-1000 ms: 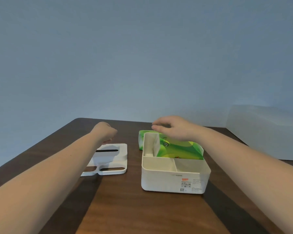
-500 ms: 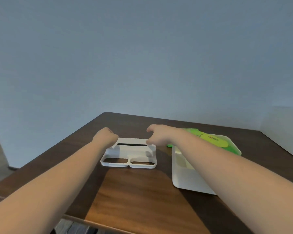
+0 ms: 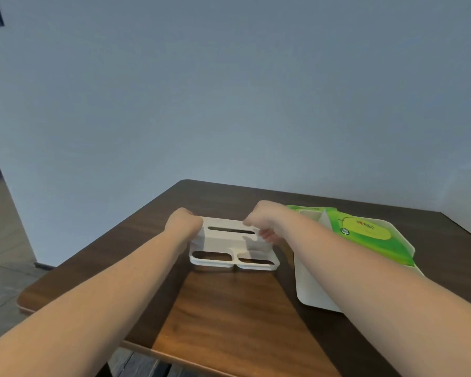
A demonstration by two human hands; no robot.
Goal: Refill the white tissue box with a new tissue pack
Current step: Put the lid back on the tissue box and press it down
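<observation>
The white lid (image 3: 223, 242) of the tissue box, with a long slot and two oval openings, is held at its far corners, its near edge low by the table. My left hand (image 3: 184, 223) is closed on its left end and my right hand (image 3: 267, 224) on its right end. To the right stands the open white tissue box (image 3: 307, 287), partly hidden by my right forearm. A green tissue pack (image 3: 365, 231) lies inside it, its top showing above the rim.
The dark wooden table (image 3: 229, 308) has its left edge and rounded far corner close to the lid. A lighter wood strip runs down its middle. A plain wall stands behind, and floor shows at the far left.
My right hand left the green pack and went left to the lid. Both hands have now closed on the lid's ends. The view has turned left.
</observation>
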